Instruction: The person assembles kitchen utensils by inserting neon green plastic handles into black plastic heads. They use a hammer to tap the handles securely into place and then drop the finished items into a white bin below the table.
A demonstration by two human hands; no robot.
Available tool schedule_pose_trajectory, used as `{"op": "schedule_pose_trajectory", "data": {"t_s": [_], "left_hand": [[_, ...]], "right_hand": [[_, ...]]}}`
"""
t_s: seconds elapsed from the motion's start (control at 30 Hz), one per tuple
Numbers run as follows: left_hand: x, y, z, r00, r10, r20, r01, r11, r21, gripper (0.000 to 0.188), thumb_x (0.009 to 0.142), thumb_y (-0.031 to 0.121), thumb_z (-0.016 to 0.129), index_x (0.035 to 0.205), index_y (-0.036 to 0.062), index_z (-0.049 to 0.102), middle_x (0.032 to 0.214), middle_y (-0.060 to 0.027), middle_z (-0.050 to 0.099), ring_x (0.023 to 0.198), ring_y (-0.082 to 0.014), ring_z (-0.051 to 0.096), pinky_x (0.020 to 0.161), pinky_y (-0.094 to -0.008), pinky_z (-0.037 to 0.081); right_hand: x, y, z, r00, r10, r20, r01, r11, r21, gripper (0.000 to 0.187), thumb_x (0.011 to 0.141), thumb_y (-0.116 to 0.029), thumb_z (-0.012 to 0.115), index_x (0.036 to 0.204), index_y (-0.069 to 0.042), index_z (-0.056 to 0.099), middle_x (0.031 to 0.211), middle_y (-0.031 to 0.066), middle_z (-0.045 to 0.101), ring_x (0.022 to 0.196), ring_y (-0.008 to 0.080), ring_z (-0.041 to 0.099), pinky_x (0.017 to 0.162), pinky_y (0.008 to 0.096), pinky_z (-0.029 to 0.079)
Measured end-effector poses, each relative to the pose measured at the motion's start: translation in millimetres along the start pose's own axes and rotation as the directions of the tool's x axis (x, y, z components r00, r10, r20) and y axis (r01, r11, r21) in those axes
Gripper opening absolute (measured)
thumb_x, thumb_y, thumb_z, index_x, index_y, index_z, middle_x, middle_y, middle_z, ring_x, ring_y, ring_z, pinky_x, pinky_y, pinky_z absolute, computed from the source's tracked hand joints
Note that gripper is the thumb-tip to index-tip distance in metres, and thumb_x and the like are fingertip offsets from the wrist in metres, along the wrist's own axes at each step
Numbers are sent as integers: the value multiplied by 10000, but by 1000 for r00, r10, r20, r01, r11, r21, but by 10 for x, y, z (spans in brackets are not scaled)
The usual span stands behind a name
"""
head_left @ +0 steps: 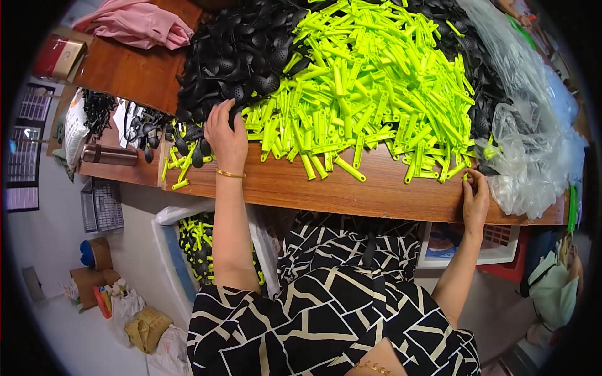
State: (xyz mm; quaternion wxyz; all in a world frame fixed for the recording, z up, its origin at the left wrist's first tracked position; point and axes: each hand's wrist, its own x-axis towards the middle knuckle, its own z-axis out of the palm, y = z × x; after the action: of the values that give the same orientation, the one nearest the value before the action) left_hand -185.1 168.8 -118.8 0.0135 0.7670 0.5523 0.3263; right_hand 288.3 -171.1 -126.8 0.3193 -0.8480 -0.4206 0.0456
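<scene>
My left hand (pixel 227 135) reaches to the front edge of a pile of black perforated spoon heads (pixel 241 59). Its fingers curl around one black spoon head, with a dark part showing between thumb and forefinger; the rest is hidden by the hand. To the right is a large heap of bright yellow-green plastic handles (pixel 376 81), each with a hole at one end. At the heap's right front corner, my right hand (pixel 476 199) pinches a yellow-green handle, of which only a small bit shows at the fingertips.
Clear plastic bags (pixel 527 150) lie at the table's right end. A pink cloth (pixel 135 24) rests at the far left, and a brown cylindrical case (pixel 110 155) nearer. Below the brown table (pixel 282 188) stand a lined bin (pixel 166 235) of black and green pieces and a white basket (pixel 501 247).
</scene>
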Motion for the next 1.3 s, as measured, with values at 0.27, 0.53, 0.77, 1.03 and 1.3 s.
{"op": "schedule_pose_trajectory", "data": {"t_s": [0.27,0.53,0.77,1.03,1.3], "left_hand": [[392,338,303,985,154,81,-164,977,139,181,883,230,755,1055,177,761,1091,-30,641,1080,-270,596,939,-442,423],[180,560,174,951,205,-234,-239,963,-128,167,988,152,631,1110,65,704,1255,-77,641,1238,-292,568,1076,-438,369],[31,580,425,990,135,-44,-140,975,-171,129,955,125,658,1069,78,697,1266,-65,642,1263,-272,564,1132,-477,328],[201,440,286,998,-30,-46,5,883,-470,136,958,57,631,1064,35,713,1206,-116,688,1139,-289,655,1003,-387,501],[97,537,140,972,184,144,-201,972,118,190,883,166,738,1068,127,726,1294,-68,644,1384,-302,481,1191,-558,267]], "right_hand": [[26,-21,-48,992,-127,12,127,986,-109,202,927,-62,703,1111,-2,647,1052,165,663,1033,355,614,930,441,468],[-253,155,146,965,127,-228,-8,887,461,138,1017,-94,667,1119,-1,654,1085,51,669,1022,135,620,926,279,490],[-212,172,212,973,115,-202,31,796,604,119,1016,-53,657,1121,4,655,1088,36,671,1012,113,621,928,257,492],[-244,155,205,975,100,-198,0,892,452,132,1006,-60,671,1121,4,666,1073,49,689,1002,120,640,910,265,503],[-221,6,186,974,62,-216,27,922,386,137,1006,-58,665,1129,3,670,1076,44,691,1003,137,649,914,280,506]]}}
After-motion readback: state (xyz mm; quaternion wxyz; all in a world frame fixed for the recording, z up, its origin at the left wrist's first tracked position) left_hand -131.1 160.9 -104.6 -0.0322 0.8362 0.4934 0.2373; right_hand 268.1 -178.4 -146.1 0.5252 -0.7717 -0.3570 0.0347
